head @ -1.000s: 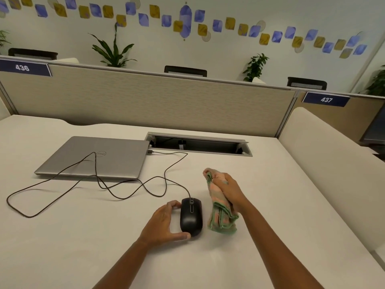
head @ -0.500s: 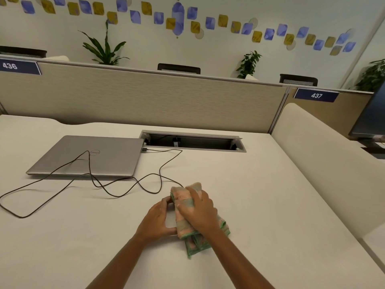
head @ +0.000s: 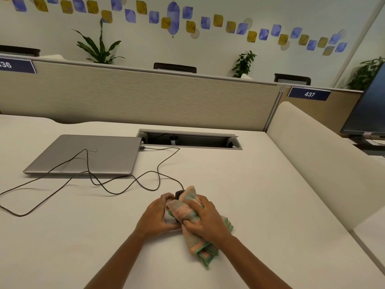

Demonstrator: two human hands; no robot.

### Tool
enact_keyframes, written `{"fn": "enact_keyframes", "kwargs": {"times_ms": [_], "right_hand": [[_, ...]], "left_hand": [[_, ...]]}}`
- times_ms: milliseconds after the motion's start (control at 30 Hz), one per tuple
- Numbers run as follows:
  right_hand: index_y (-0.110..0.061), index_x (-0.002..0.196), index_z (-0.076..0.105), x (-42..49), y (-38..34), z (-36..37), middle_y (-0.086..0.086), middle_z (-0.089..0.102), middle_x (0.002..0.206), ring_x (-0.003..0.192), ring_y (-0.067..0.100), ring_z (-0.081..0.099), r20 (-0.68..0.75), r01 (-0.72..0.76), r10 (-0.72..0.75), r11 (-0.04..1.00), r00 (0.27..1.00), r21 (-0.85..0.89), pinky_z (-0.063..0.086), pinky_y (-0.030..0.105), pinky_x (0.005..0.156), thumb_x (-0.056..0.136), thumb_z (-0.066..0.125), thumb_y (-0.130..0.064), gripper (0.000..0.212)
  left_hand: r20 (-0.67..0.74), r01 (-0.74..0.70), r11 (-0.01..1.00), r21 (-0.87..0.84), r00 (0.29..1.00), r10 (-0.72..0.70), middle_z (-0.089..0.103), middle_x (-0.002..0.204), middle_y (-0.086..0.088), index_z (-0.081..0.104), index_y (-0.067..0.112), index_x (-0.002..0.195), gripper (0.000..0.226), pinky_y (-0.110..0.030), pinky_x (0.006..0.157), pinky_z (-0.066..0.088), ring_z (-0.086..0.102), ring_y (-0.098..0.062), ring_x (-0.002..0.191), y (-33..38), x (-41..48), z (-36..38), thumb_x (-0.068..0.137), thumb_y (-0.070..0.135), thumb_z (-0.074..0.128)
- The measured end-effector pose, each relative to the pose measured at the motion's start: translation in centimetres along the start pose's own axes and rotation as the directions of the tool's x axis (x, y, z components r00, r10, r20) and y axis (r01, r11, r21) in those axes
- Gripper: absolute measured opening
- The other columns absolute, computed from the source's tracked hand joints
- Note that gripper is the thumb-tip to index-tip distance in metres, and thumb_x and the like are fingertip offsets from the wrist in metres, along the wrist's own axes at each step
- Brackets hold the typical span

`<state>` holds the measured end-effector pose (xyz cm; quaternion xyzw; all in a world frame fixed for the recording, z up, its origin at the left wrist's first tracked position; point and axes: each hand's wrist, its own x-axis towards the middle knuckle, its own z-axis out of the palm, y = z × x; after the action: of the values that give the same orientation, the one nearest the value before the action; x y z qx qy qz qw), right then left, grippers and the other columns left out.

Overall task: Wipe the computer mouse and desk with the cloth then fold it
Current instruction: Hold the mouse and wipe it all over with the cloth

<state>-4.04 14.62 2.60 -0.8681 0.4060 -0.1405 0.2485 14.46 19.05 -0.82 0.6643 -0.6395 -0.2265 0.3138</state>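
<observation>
- Head view shows two bare hands working low in the middle of the frame, on a pale desk (head: 260, 195).
- The right hand (head: 205, 221) presses a bunched pink and green cloth (head: 188, 211) down over the computer mouse (head: 178, 193). Its fingers are curled tight around the cloth.
- Only a small black bit of the mouse peeks out at the top edge of the cloth. The rest is hidden under it.
- The left hand (head: 155, 217) sits just left of the cloth. Its fingers are bent and seem to hold the mouse's side, with the thumb reaching under the cloth.
- The mouse cord (head: 145, 178) runs in loops up and to the left, over a closed laptop (head: 87, 155) in the left middle of the frame.
- I think the step now is wiping the mouse. The desk wipe and the fold are not done yet.
- To do it well, the left hand should keep the mouse from sliding while the right hand rubs.
- Rub the top, then both sides, and go easy on the buttons.
- Watch the cord. A hard tug could pull on the plug at the laptop.
- A tail of cloth lies loose on the desk below the right hand. Tucking it in would give a flat pad for wiping the desk.
</observation>
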Motion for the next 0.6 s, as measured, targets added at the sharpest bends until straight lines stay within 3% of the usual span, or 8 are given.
{"fn": "enact_keyframes", "kwargs": {"times_ms": [100,233,467,600], "right_hand": [[-0.04,0.131,0.044,-0.5,0.0,-0.5,0.003,0.036,0.137,0.117,0.023,0.039,0.055,0.022,-0.021,0.999,0.998,-0.024,0.034,0.032,0.103,0.08,0.063,-0.034,0.055],[-0.041,0.13,0.045,-1.2,0.2,-0.9,0.005,0.034,0.137,0.116,0.025,0.039,0.097,0.055,-0.049,0.997,0.994,-0.062,0.035,0.035,0.103,0.079,0.062,-0.029,0.055],[-0.044,0.131,0.042,-2.3,0.5,-0.7,0.005,0.028,0.144,0.12,0.024,0.037,0.117,0.073,-0.049,0.976,0.992,-0.203,0.035,0.034,0.102,0.079,0.057,-0.035,0.055],[-0.046,0.131,0.04,-3.3,0.9,-0.5,0.003,0.027,0.146,0.122,0.022,0.036,0.122,0.082,-0.051,0.96,0.991,-0.267,0.035,0.035,0.101,0.079,0.054,-0.038,0.055]], "left_hand": [[0.014,-0.028,1.0,-0.001,1.0,0.028,0.049,0.128,0.01,0.036,0.022,0.133,0.099,-0.028,0.102,0.038,0.048,-0.009,0.116,-0.1,0.1,-0.1,0.05,0.068,0.066],[0.016,-0.08,0.997,-0.007,0.997,0.08,0.047,0.125,0.017,0.043,0.028,0.13,0.088,-0.025,0.099,0.037,0.05,-0.008,0.116,0.1,0.1,-0.1,0.053,0.065,0.065],[0.049,-0.084,0.996,0.015,0.995,0.083,0.048,0.129,0.011,0.043,0.026,0.132,0.087,-0.026,0.102,0.034,0.048,-0.009,0.119,0.0,0.2,-0.3,0.055,0.062,0.058],[0.071,-0.079,0.997,0.011,0.994,0.078,0.043,0.128,0.016,0.04,0.028,0.132,0.088,-0.025,0.103,0.032,0.045,-0.009,0.121,0.1,0.2,-0.4,0.054,0.065,0.056]]}}
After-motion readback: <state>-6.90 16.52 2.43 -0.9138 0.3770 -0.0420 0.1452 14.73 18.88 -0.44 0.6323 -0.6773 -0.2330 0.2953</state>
